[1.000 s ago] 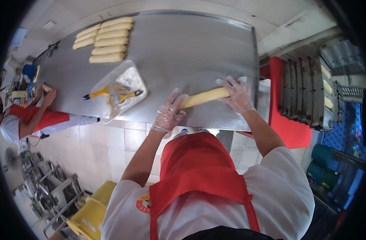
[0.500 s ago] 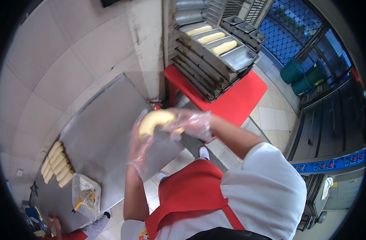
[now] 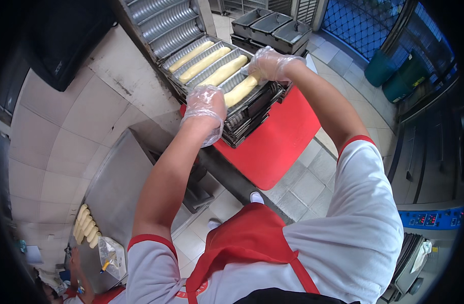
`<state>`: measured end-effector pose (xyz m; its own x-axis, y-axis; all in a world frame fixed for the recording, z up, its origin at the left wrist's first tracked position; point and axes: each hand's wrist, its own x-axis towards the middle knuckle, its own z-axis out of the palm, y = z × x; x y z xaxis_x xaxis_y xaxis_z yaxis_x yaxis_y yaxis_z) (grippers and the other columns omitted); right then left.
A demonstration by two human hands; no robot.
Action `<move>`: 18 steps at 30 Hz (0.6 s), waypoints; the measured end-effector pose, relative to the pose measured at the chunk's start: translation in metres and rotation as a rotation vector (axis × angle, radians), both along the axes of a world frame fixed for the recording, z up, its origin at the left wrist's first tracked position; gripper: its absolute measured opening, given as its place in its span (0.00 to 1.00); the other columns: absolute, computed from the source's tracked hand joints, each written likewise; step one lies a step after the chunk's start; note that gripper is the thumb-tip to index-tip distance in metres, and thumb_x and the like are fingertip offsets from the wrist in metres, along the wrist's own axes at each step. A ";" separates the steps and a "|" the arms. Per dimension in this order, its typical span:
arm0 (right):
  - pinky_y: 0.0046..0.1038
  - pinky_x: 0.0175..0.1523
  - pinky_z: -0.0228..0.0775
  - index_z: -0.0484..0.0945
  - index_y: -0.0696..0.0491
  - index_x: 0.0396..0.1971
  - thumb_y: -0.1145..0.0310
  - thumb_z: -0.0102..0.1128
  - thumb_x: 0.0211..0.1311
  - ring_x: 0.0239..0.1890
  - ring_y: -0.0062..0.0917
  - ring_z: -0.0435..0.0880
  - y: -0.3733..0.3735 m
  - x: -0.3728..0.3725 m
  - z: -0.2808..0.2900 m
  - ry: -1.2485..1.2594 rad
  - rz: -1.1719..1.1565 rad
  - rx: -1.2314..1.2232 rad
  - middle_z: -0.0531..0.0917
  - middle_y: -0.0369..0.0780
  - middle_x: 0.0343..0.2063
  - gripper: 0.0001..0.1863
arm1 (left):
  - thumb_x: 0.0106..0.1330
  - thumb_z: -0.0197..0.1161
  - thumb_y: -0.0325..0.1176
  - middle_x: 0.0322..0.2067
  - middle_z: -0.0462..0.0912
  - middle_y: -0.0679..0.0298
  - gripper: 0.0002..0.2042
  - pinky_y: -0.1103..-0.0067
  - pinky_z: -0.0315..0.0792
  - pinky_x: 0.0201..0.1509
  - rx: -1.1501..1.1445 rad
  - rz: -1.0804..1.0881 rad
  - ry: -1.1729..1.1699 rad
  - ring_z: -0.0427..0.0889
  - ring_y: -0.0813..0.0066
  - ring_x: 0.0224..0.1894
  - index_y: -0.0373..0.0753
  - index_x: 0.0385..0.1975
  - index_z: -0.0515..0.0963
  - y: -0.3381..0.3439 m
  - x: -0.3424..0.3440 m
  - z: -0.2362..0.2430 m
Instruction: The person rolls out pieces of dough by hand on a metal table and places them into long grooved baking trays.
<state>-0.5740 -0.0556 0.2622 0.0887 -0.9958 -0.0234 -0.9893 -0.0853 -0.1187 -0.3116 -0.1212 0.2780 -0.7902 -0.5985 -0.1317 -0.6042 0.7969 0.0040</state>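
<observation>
Both my hands wear clear plastic gloves and hold one long pale dough roll (image 3: 241, 91) by its ends. My left hand (image 3: 205, 106) is closed round the near left end and hides it. At the far right end, my right hand (image 3: 267, 65) has its fingers closed on the dough. The roll lies along the nearest channel of a ridged metal baking pan (image 3: 231, 83); whether it touches the bottom, I cannot tell. Three more dough rolls (image 3: 205, 65) lie side by side in the pan's other channels.
The pan tops a stack on a red table (image 3: 272, 157). Corrugated pans (image 3: 163, 23) stand behind it, near dark loaf tins (image 3: 272, 25). On a steel table (image 3: 115, 187) are several dough rolls (image 3: 86, 225) and a plastic tub (image 3: 112, 256). Another person's arms (image 3: 80, 276) show lower left.
My hands have moved up from over the steel table to the pan, carrying the dough roll. The roll was bent in a curve and is now nearly straight. My view has shifted.
</observation>
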 end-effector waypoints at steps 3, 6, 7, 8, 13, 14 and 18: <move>0.38 0.63 0.76 0.91 0.46 0.47 0.65 0.73 0.59 0.55 0.40 0.86 0.000 -0.017 -0.018 0.074 0.083 -0.241 0.90 0.44 0.46 0.15 | 0.67 0.68 0.43 0.52 0.87 0.46 0.17 0.59 0.78 0.64 -0.094 -0.085 -0.027 0.85 0.47 0.57 0.36 0.46 0.87 -0.007 -0.011 -0.008; 0.38 0.63 0.76 0.91 0.46 0.49 0.64 0.73 0.59 0.55 0.40 0.86 -0.003 -0.016 -0.023 0.064 0.115 -0.179 0.90 0.45 0.46 0.17 | 0.63 0.71 0.40 0.47 0.88 0.43 0.18 0.59 0.78 0.63 -0.014 -0.009 -0.011 0.87 0.46 0.54 0.35 0.48 0.87 -0.009 -0.014 -0.002; 0.39 0.63 0.76 0.90 0.47 0.50 0.64 0.76 0.55 0.55 0.41 0.86 -0.006 -0.015 -0.031 0.029 0.116 -0.194 0.90 0.43 0.46 0.20 | 0.62 0.74 0.39 0.46 0.88 0.41 0.20 0.60 0.78 0.61 -0.032 -0.018 0.042 0.87 0.44 0.52 0.33 0.50 0.86 -0.012 -0.015 -0.013; 0.39 0.62 0.77 0.90 0.46 0.51 0.63 0.77 0.54 0.54 0.41 0.86 -0.009 -0.016 -0.033 0.012 0.129 -0.169 0.90 0.43 0.46 0.21 | 0.62 0.74 0.38 0.46 0.88 0.41 0.21 0.61 0.78 0.61 0.049 0.053 0.115 0.87 0.44 0.52 0.33 0.51 0.85 -0.009 -0.020 -0.011; 0.40 0.60 0.77 0.88 0.45 0.55 0.65 0.79 0.50 0.55 0.42 0.87 -0.017 -0.008 -0.047 -0.073 0.159 -0.099 0.90 0.43 0.47 0.27 | 0.67 0.71 0.36 0.48 0.86 0.39 0.19 0.59 0.78 0.59 0.303 0.147 0.322 0.86 0.41 0.53 0.29 0.51 0.82 -0.006 -0.027 -0.015; 0.40 0.60 0.77 0.88 0.44 0.55 0.66 0.79 0.51 0.55 0.42 0.87 -0.020 -0.004 -0.046 -0.091 0.156 -0.087 0.90 0.43 0.47 0.27 | 0.67 0.71 0.36 0.48 0.86 0.39 0.19 0.59 0.78 0.59 0.294 0.093 0.278 0.86 0.41 0.53 0.29 0.51 0.82 -0.008 -0.022 -0.016; 0.40 0.60 0.78 0.89 0.44 0.53 0.68 0.76 0.54 0.54 0.42 0.87 -0.015 -0.003 -0.046 -0.142 0.079 -0.078 0.90 0.43 0.46 0.23 | 0.67 0.71 0.34 0.50 0.86 0.41 0.17 0.58 0.78 0.59 0.221 -0.107 0.263 0.86 0.41 0.52 0.30 0.50 0.82 -0.013 -0.005 -0.021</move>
